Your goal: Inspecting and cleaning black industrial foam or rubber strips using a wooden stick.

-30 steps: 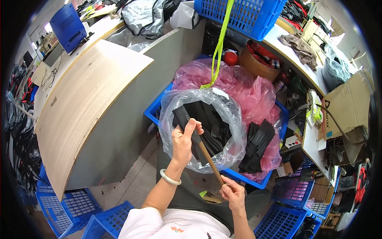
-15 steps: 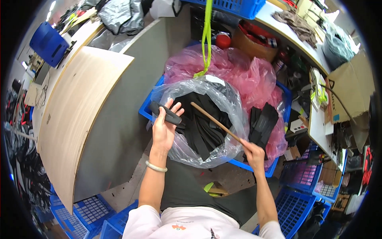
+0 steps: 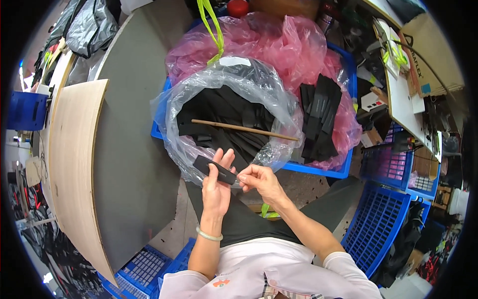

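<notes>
Black strip (image 3: 215, 170) lay across the open left hand (image 3: 216, 187); right hand (image 3: 260, 180) pinched its near end. Wooden stick (image 3: 244, 129) rested beyond both, on the clear bag (image 3: 279, 99).

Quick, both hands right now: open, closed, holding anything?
Left hand: open palm under a flat black piece.
Right hand: fingertips pinching that piece's end.
</notes>
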`<state>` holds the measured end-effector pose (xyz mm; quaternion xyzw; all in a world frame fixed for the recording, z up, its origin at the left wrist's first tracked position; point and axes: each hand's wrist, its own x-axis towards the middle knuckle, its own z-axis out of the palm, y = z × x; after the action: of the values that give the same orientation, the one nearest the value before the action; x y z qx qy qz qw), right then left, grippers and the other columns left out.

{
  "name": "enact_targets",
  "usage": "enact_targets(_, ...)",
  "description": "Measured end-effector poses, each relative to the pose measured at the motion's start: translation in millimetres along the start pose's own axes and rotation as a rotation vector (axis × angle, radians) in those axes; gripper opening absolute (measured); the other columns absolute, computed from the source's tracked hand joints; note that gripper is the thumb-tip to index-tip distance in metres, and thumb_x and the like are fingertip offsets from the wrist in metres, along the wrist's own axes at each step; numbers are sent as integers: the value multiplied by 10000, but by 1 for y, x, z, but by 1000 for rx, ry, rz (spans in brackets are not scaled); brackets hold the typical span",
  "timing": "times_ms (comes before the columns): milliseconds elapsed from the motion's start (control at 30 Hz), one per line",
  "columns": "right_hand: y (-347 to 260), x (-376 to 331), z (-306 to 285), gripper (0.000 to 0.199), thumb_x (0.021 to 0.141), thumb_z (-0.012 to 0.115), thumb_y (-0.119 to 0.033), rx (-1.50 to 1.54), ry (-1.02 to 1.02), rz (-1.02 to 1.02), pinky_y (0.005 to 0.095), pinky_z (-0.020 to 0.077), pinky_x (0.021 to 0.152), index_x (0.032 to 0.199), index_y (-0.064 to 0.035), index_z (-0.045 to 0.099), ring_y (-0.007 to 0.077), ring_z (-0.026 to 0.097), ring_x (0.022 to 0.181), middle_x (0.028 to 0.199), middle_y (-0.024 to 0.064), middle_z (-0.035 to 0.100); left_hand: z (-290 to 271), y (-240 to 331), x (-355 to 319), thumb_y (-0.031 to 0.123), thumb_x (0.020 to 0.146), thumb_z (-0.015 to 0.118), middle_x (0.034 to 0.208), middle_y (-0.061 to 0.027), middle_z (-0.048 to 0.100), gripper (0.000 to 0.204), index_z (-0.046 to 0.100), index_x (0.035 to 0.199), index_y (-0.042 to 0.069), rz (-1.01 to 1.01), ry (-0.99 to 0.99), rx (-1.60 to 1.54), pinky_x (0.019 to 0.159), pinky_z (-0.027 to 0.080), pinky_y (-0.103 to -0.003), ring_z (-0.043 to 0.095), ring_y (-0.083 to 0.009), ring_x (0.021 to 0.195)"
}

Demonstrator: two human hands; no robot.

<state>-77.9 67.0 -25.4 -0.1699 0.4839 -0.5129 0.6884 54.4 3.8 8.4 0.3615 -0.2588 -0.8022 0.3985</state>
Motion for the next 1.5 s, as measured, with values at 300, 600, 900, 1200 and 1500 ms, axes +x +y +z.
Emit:
enact_targets(300, -3, -7, 10, 212, 831, 666, -207, -84, 43, -133, 217, 417, 540, 832, -4, 602, 59, 534, 631, 732, 9, 600, 6, -17, -4, 386, 982, 336, 1377, -177, 399, 525, 336, 1367, 29, -47, -14, 143, 1067, 307, -404, 375, -284, 1279)
enact_targets(600, -4, 20, 24, 169, 807, 656, -136, -355, 148, -183, 245, 416, 490, 784, 18, 591, 62, 525, 541, 588, 32, 573, -22, -4, 33, 309, 980, 377, 1167, -234, 540, 437, 412, 1216, -58, -216, 189, -330, 971, 431, -444, 526, -356, 1118)
enact_targets(900, 7, 79, 5, 226, 776, 649, -241, -1035, 472, -232, 419, 476, 611, 783, -17, 616, 318, 622, 669, 675, 177, 600, -60, 22, 26, 224, 925, 525, 1191, -239, 521, 413, 458, 1209, -68, -286, 196, -156, 962, 437, -467, 526, -362, 1103)
enact_targets(1200, -43, -66, -48, 249, 836, 650, -184, -363, 123, 84, 204, 288, 508, 644, -78, 534, 12, 378, 584, 623, -79, 463, -41, -10, 56, 215, 924, 543, 1126, -123, 575, 379, 523, 1190, -54, -157, -1, -295, 895, 462, -381, 551, -229, 1026)
enact_targets(1500, -40, -115, -50, 350, 714, 736, -124, -922, 505, -698, 358, 476, 807, 998, -17, 563, 302, 590, 932, 1027, 149, 567, 48, -31, -20, 211, 930, 536, 1184, -110, 568, 396, 508, 1219, -57, -150, -224, 133, 879, 476, -323, 565, -143, 965)
